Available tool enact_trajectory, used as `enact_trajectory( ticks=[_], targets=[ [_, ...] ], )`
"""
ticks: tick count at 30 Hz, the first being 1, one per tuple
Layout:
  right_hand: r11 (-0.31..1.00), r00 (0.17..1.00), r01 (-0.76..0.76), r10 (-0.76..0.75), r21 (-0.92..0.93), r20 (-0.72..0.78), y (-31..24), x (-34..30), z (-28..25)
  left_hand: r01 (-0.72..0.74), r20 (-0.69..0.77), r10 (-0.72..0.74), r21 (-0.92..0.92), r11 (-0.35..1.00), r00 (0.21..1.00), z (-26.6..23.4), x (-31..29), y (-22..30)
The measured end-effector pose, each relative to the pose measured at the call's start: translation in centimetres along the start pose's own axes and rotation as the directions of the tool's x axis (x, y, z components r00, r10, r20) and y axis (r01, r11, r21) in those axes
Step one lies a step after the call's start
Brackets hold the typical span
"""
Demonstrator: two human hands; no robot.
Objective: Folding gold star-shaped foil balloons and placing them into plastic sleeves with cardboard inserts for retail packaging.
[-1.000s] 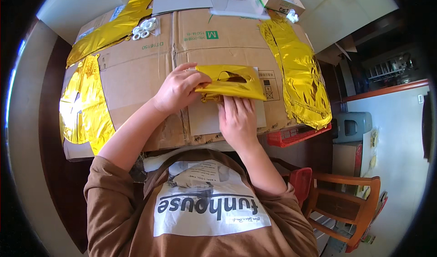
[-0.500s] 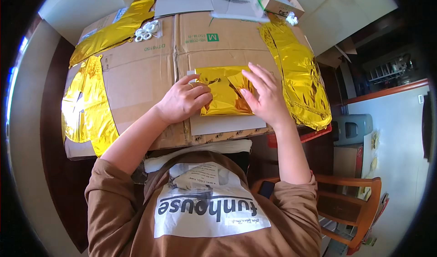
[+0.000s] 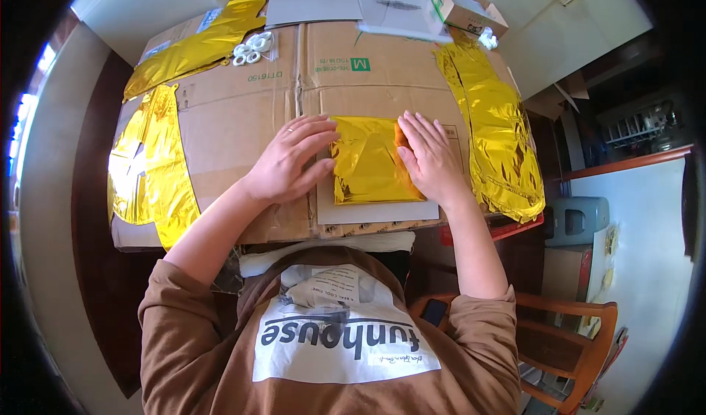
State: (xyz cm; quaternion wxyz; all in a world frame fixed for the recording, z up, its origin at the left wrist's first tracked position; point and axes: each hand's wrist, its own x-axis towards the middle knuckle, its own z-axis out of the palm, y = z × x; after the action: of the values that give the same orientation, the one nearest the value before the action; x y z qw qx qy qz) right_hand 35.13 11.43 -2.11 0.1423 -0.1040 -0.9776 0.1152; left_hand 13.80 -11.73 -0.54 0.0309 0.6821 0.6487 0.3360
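A folded gold foil balloon [image 3: 371, 161] lies on a white card [image 3: 379, 213] near the front of the cardboard-covered table. My left hand [image 3: 290, 161] rests along its left edge, fingers stretched and thumb apart, with the fingertips at the foil's border. On the opposite side, my right hand [image 3: 430, 157] lies against the right edge, its fingers straight and slightly spread; the foil there shows an orange-tinted fold beside the thumb. Neither hand grips anything. Part of the card is hidden beneath the foil.
Flat gold foil balloons lie at the left [image 3: 151, 165], far left [image 3: 195, 47] and right [image 3: 500, 135]. White ribbon rolls [image 3: 252, 48] sit near the back. White sheets [image 3: 312, 6] and an open carton [image 3: 469, 10] line the far edge. A wooden chair [image 3: 566, 341] stands at the right.
The foil's upper surface has become flatter and smoother. My left hand has opened from bent fingers to stretched ones, and my right hand has lowered onto the right edge. The view has shifted slightly.
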Motion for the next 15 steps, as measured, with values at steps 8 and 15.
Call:
enact_trajectory(
  ticks=[8,15],
  targets=[
    [0.998,0.993,0.051,-0.045,0.043,-0.113,-0.5,0.9,-0.3,0.356,0.084,-0.349,-0.093,0.930,0.933,0.7,4.1,-0.2],
    [0.998,0.987,0.068,-0.067,0.002,-0.144,-0.6,1.5,-0.7,0.590,0.412,-0.522,-0.047,0.806,0.747,-1.2,7.6,-0.3]
  ],
)
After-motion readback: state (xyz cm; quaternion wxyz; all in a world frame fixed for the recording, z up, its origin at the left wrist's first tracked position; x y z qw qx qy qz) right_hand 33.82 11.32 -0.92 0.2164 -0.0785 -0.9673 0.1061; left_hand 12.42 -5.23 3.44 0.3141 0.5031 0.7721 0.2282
